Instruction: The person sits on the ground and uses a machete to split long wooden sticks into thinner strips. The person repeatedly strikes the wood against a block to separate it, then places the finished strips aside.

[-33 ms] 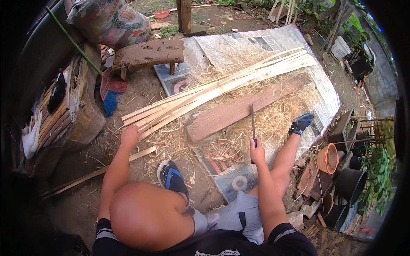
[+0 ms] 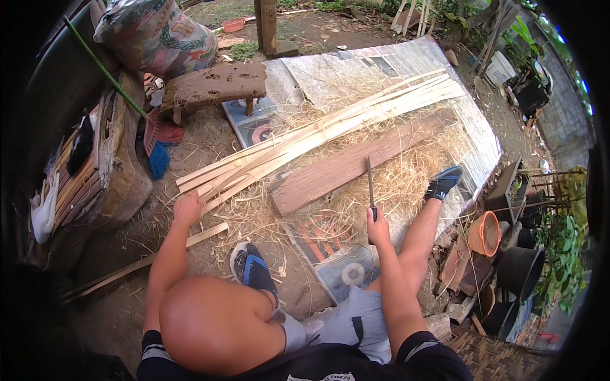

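Note:
A bundle of long pale bamboo strips [image 2: 318, 130] lies slantwise from near left to far right. My left hand [image 2: 189, 207] is closed at its near end, fingers gripping the strips there. Upright in front of me, a knife [image 2: 370, 181] with a narrow dark blade and black handle is gripped in my right hand [image 2: 378, 228]. Behind the blade rests a brown wooden plank [image 2: 356, 159], on top of thin curly shavings [image 2: 406, 184]. One separate strip [image 2: 206, 236] lies on the ground beside my left forearm.
Flattened printed sheeting [image 2: 473, 120] spreads under the shavings. A low worn wooden bench [image 2: 216, 84] stands far left, near a stuffed sack [image 2: 155, 38] and a broom with blue bristles [image 2: 159, 160]. Pots, including an orange one [image 2: 485, 233], crowd the right. My feet flank the work area.

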A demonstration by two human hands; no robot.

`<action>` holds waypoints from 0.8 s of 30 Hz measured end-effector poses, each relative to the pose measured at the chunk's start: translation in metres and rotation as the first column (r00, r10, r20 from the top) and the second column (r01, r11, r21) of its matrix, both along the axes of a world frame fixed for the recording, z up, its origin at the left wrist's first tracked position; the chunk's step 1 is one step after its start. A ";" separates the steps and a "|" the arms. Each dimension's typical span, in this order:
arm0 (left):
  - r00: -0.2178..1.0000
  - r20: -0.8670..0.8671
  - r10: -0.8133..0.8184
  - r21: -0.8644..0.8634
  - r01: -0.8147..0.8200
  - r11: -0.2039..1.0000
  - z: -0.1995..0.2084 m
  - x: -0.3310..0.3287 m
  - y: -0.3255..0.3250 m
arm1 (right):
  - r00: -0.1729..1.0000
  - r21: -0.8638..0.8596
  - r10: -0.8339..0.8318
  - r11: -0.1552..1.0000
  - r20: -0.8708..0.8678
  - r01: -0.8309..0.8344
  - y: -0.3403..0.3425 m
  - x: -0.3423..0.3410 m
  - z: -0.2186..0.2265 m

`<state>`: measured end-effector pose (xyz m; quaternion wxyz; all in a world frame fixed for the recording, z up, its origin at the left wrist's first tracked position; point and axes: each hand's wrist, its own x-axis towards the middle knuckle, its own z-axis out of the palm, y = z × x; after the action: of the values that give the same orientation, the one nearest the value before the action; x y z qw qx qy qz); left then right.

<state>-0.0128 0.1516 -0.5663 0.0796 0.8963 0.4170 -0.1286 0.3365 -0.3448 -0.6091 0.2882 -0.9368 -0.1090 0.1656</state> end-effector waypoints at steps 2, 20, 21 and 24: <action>0.992 0.098 0.076 -0.086 -0.067 0.994 0.020 -0.002 0.007 | 1.000 -0.020 -0.015 1.000 0.024 0.016 -0.002 0.000 0.001; 0.926 0.368 0.088 -0.722 0.225 0.654 0.222 0.149 -0.075 | 0.968 0.315 -0.162 0.945 0.194 0.095 0.007 -0.004 0.035; 0.940 0.325 0.100 -0.748 0.191 0.635 0.217 0.154 -0.089 | 0.963 0.405 -0.199 0.908 0.184 0.110 0.015 -0.009 0.035; 0.957 0.271 0.099 -0.793 0.163 0.587 0.178 0.167 -0.121 | 0.955 0.564 -0.222 0.822 0.196 0.076 0.037 -0.015 0.042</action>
<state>0.1540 0.0307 -0.3880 0.5347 0.7779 0.2804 -0.1741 0.3214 -0.3081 -0.5670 0.5413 -0.8329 -0.1138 -0.0168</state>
